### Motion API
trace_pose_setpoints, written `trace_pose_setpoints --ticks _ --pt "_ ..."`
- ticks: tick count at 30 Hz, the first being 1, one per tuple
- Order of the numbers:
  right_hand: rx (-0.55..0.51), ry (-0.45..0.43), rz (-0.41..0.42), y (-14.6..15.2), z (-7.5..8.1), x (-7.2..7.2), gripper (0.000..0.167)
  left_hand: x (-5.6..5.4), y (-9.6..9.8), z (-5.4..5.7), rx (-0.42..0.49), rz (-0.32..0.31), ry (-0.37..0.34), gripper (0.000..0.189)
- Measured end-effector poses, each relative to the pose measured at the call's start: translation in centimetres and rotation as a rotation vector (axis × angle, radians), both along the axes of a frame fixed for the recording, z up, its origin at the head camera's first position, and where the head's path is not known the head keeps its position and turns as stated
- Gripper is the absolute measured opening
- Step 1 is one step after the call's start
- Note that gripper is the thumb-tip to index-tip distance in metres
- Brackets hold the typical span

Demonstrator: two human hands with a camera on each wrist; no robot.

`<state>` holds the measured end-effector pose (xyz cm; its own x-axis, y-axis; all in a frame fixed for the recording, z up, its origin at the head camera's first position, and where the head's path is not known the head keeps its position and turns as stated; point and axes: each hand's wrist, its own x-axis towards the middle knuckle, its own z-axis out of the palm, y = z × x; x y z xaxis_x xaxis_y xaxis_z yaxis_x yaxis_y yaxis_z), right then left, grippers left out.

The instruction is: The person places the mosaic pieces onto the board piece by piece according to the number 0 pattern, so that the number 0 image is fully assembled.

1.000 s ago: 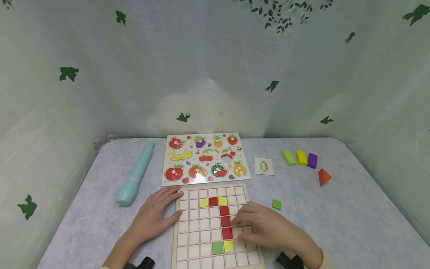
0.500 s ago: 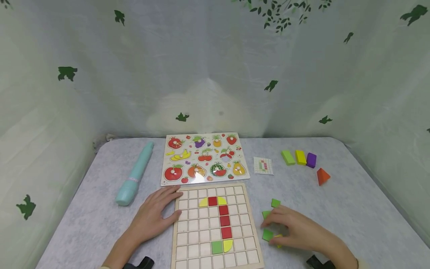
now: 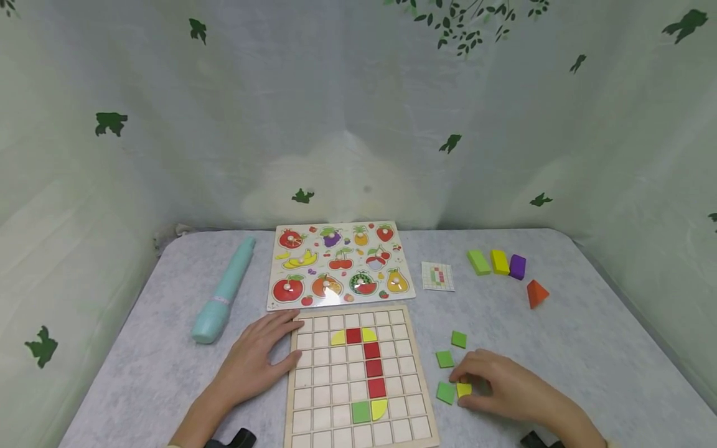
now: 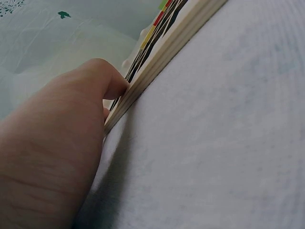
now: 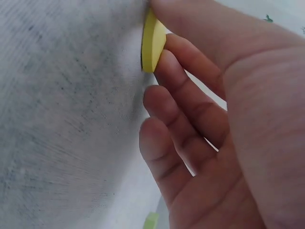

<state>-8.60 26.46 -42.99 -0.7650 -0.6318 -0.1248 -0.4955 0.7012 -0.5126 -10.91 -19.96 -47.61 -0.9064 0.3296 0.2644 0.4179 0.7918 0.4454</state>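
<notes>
My left hand (image 3: 259, 354) rests along the left edge of a wooden grid board (image 3: 318, 415), thumb against its frame and fingertips over the top-left corner. The left wrist view shows the thumb touching the board's side (image 4: 162, 62). Red tiles (image 3: 373, 368), yellow rounded tiles (image 3: 379, 409) and one green tile (image 3: 361, 412) sit in the grid. Right of the board, my right hand (image 3: 506, 384) pinches a yellow tile (image 3: 463, 389) between thumb and fingers, low at the table. In the right wrist view the yellow tile (image 5: 153, 44) has a curved edge; the other fingers are loosely bent.
Green tiles (image 3: 445, 392) lie by the right hand. Behind the board are a fruit puzzle (image 3: 342, 300) and a pattern card (image 3: 438, 276). Blocks (image 3: 500, 262) and an orange triangular piece (image 3: 537, 294) lie back right. A teal tapered object (image 3: 224, 292) lies left.
My right hand has moved right, from over the grid to the loose tiles, and now grips a yellow one. The left hand stays on the board's edge.
</notes>
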Motion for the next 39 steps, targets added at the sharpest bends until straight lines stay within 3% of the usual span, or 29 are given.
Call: trace_pose_setpoints --ticks 8,18,26,39 --pt "0.073 0.099 -0.088 0.1 0.0 -0.1 0.028 0.0 -0.1 -0.1 0.001 0.004 -0.001 0.053" --pt "0.017 -0.003 -0.029 2.4 0.5 -0.1 0.028 0.0 0.0 0.1 0.003 -0.003 0.019 0.052" --pt "-0.087 0.033 0.083 2.2 0.0 -0.1 0.030 0.1 0.1 -0.1 0.011 -0.001 0.012 0.051" --pt "-0.075 0.035 0.040 -1.3 1.1 -0.5 0.030 0.0 0.0 0.0 0.005 0.003 -0.007 0.051"
